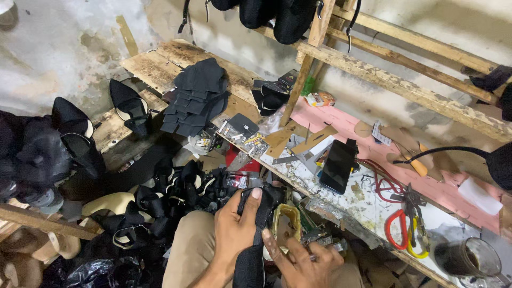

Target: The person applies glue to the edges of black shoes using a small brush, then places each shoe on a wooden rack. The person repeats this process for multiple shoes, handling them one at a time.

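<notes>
My left hand (237, 226) grips a black shoe piece (256, 234) of dark fabric, thumb pressed along its upper edge, over my lap. My right hand (304, 261) is just right of it, fingers closed on a thin metal tool (332, 248) while its index finger touches the black piece. A yellowish glue-stained container (287, 221) sits just behind both hands, at the workbench edge.
The workbench (368, 205) carries a black phone (338, 165), red-handled scissors (397, 226), a glass of dark liquid (468, 257) and cardboard patterns (298, 140). A stack of black cut pieces (196, 98) lies on a plank. Black heeled shoes (130, 106) and straps crowd the left floor.
</notes>
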